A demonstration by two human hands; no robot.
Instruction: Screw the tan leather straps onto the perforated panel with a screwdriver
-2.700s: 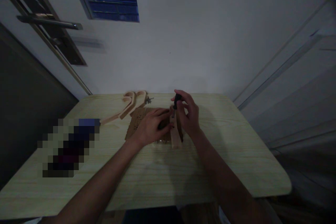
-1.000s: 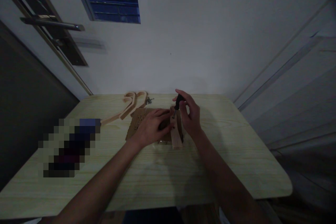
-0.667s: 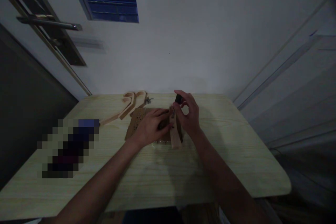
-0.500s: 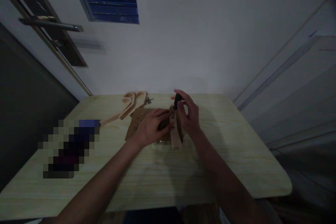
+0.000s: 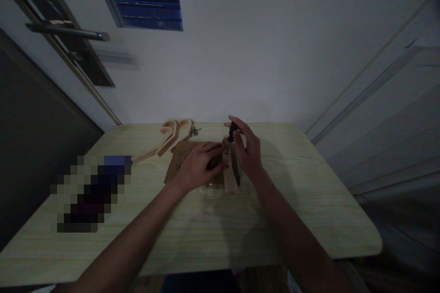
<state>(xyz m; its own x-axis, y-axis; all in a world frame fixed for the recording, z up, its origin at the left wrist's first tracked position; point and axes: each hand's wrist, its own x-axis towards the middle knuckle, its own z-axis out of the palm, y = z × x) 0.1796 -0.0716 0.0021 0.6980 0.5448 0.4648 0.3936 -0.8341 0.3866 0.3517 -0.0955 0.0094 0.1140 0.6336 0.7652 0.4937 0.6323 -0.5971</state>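
On a pale wooden table lies a brown perforated board with a light wooden strip standing on it. My left hand lies flat on the board, fingers stretched toward the strip. My right hand pinches a small black-handled screwdriver, held upright with its tip down at the strip's far end.
Curved wooden pieces and a small heap of screws lie at the table's far edge. A blurred-out patch covers something on the left. A door with a metal handle stands at left, a white wall behind.
My right fingers have shifted round the screwdriver handle, which stays upright over the strip. My left hand and the board have not moved.
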